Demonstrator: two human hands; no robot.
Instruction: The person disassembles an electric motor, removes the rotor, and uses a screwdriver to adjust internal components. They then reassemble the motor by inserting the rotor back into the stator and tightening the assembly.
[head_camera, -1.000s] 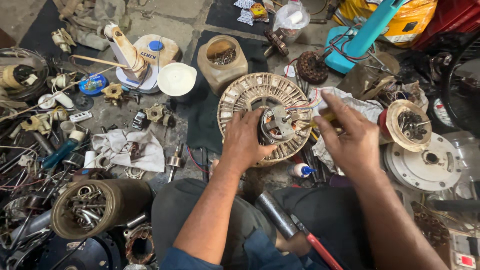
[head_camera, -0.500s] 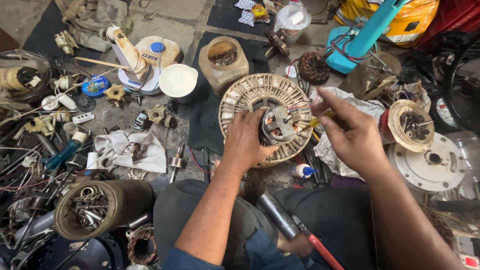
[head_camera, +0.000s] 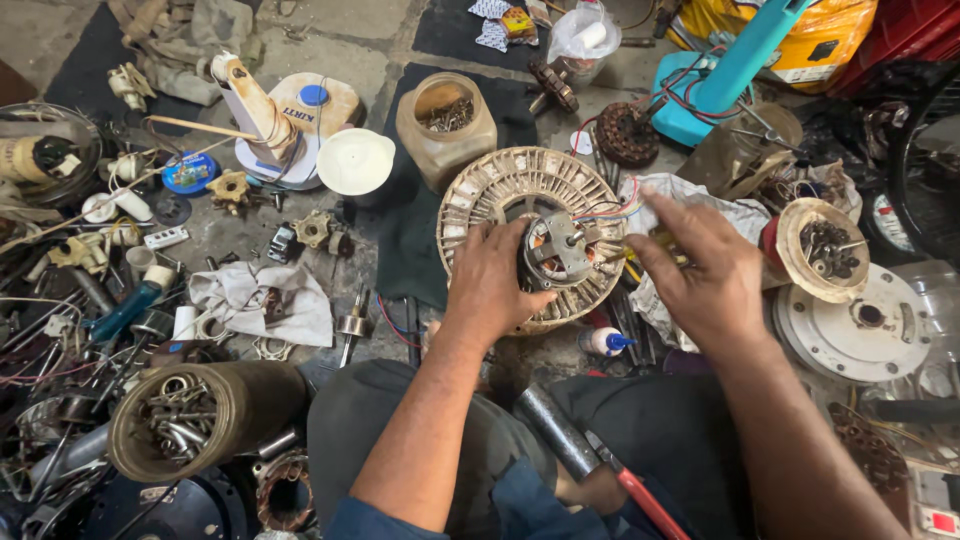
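A round, dirty cream fan housing (head_camera: 500, 195) with a ribbed rim lies on the floor in front of me. A small motor (head_camera: 556, 252) with copper windings and coloured wires sits in its middle. My left hand (head_camera: 490, 275) rests on the housing and grips the motor's left side. My right hand (head_camera: 705, 270) is at the housing's right edge, fingers pinched on a small yellowish part by the wires; I cannot make out what the part is.
Around me are a plastic jar of screws (head_camera: 445, 125), a white cap (head_camera: 355, 160), a brown tin of metal parts (head_camera: 190, 420), rags (head_camera: 255, 295), a glue bottle (head_camera: 605, 342), a metal pipe (head_camera: 555, 430), red-handled pliers (head_camera: 640, 495) and a grey motor cover (head_camera: 860, 325).
The view has shifted slightly. My right hand has moved a little left, closer to the motor's wires. My left hand stays on the motor.
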